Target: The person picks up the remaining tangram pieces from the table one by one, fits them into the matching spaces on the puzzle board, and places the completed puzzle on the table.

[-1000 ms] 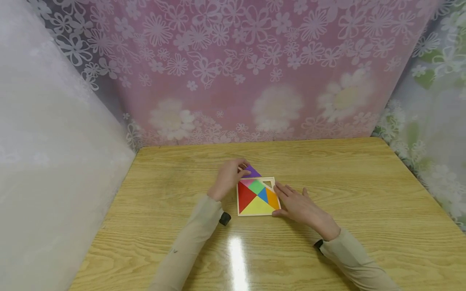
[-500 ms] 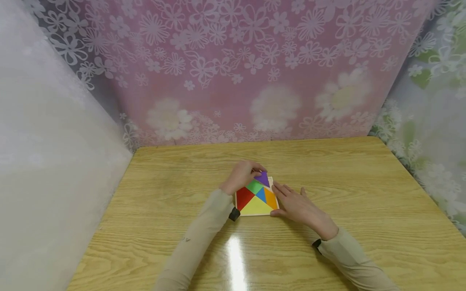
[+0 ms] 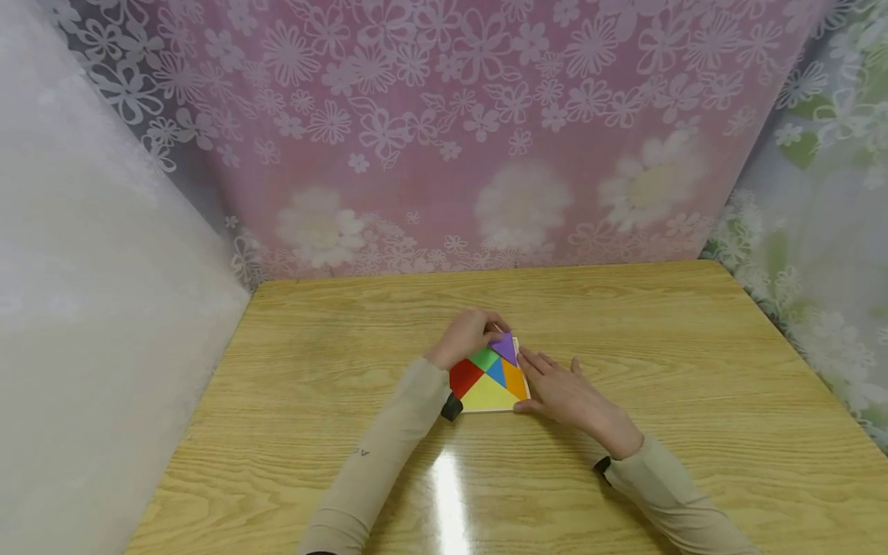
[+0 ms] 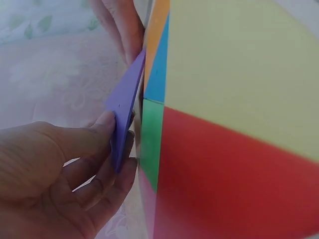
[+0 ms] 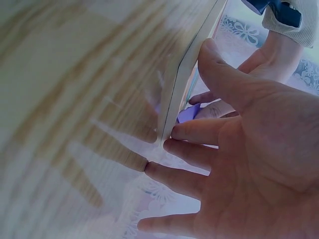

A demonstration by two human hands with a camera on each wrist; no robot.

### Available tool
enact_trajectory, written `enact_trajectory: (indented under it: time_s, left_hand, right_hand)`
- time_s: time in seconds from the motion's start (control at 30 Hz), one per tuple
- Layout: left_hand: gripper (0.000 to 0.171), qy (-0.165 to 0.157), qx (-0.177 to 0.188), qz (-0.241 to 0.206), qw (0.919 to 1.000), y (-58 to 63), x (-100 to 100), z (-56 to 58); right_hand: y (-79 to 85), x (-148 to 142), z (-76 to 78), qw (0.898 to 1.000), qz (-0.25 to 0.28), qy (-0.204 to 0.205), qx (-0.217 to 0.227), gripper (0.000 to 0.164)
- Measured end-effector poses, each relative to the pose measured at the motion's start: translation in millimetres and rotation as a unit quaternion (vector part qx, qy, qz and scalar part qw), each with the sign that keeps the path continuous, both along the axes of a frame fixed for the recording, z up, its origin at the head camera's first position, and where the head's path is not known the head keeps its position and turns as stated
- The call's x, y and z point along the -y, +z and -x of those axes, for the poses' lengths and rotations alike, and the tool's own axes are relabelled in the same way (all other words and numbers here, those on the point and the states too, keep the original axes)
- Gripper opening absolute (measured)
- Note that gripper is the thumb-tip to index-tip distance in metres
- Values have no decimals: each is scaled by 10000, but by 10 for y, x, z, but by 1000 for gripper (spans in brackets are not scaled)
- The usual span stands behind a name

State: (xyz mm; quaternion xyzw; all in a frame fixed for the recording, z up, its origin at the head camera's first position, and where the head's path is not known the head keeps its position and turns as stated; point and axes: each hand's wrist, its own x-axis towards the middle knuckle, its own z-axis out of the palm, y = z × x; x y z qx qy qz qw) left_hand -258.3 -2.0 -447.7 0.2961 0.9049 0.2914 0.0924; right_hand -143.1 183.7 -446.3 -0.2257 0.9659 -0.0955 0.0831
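A square tangram puzzle in a pale wooden frame (image 5: 175, 99) lies on the table. Its red (image 3: 465, 375), yellow (image 3: 489, 395), green (image 3: 484, 356), blue (image 3: 496, 372) and orange (image 3: 513, 379) pieces sit flat inside; the pink piece (image 4: 148, 201) shows in the left wrist view. My left hand (image 3: 472, 333) pinches a purple triangle (image 4: 124, 102) between thumb and fingers, tilted over the frame's far right corner. Along the frame's right side rests my right hand (image 3: 572, 397), fingers straight, with thumb and fingertips touching the edge.
The wood-grain table (image 3: 312, 370) stretches around the puzzle on all sides. A pink flowered curtain (image 3: 430, 154) hangs behind its far edge, with pale cloths (image 3: 104, 308) at the left and right. Dark wrist straps show at both sleeves.
My left hand has carried the purple triangle from beyond the frame's far edge, rightward and nearer, over the far right corner. The right hand has stayed at the frame's right side.
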Motion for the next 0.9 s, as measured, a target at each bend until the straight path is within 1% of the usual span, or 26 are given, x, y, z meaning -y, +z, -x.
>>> enact_trajectory:
  time_s: [0.1,0.23,0.43,0.67,0.8,0.9]
  left_hand:
    - [17,-19,17,-74,10000,-26,-20,-4]
    - [19,-42,-20,-61,10000,-43,-41,-19]
    - [23,-31,52,-114,9999,-75,-57,-36]
    - [21,-57,-113,-115,9999,-115,-76,-46]
    - [17,183,-214,-164,9995,-106,-58,-66]
    - [19,438,-316,-313,9980,-84,4,-79]
  right_hand:
    - [6,4,-11,10000,10,37,-72,82]
    - [12,4,-23,9998,23,83,-152,81]
    - [23,9,-25,9998,8,81,-164,81]
    - [22,14,-16,9999,23,11,-108,84]
    - [26,16,-20,10000,10,-30,-45,84]
    - [30,17,-27,10000,21,-73,-19,85]
